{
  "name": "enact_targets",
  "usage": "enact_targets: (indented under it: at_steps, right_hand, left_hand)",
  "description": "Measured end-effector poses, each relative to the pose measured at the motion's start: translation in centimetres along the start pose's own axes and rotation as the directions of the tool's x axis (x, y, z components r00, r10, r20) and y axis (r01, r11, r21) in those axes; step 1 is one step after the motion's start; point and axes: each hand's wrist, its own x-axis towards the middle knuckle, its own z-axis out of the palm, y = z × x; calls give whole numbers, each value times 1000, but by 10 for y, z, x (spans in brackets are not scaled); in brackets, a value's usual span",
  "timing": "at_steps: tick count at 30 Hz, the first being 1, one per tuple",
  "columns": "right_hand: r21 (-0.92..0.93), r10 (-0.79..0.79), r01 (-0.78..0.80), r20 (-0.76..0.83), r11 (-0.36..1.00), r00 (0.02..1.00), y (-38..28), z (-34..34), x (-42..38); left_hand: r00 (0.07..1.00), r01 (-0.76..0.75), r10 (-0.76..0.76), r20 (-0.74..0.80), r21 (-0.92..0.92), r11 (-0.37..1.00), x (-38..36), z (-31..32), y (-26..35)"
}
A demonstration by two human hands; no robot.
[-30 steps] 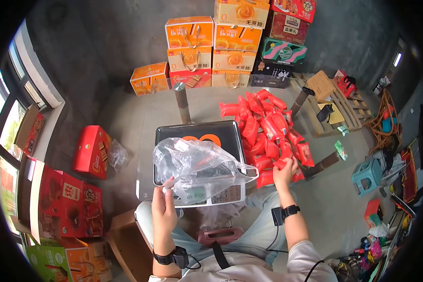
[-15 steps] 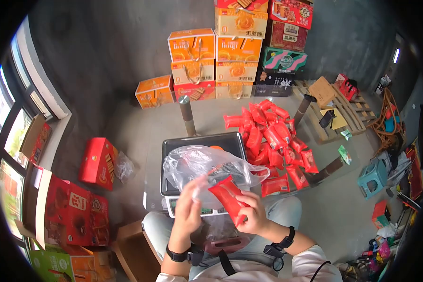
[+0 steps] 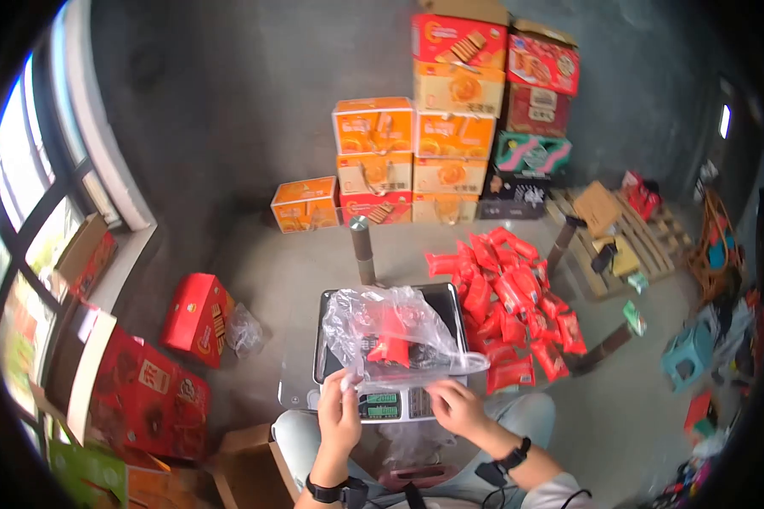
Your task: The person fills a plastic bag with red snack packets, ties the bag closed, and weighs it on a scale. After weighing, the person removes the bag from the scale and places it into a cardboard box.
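Observation:
A clear plastic bag (image 3: 429,335) lies on the black tray (image 3: 321,360) of a digital scale (image 3: 420,405), a red packet (image 3: 390,339) showing through it. My left hand (image 3: 339,416) is closed, pinching the bag's near edge on the left. At the right of that edge, my right hand (image 3: 460,409) has its fingers curled with the tips on the plastic. The green display (image 3: 380,405) is lit between my hands, its digits blurred. Right of the scale, a heap of similar red packets (image 3: 514,293) rests on the glass table (image 3: 297,373).
Orange and red cartons (image 3: 373,127) stand stacked against the back wall. Red boxes (image 3: 197,318) sit on the left, with an open cardboard box (image 3: 250,467) by my leg. On the right are a wooden pallet (image 3: 654,229) and a blue stool (image 3: 686,356).
The red packet has left my right hand and is now inside the bag on the scale. My right hand has dropped to the bag's near edge. The view has tilted upward.

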Motion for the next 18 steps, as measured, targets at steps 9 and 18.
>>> enact_targets:
  at_steps: [9,18]
  right_hand:
    - [-687,406,-270,39,674,913,107,-87,-76]
    - [-710,528,-275,158,648,835,163,-75,-86]
  left_hand:
    - [922,359,-385,41,-462,811,-10,10,-8]
    - [917,387,-370,150,-560,732,-22,1,11]
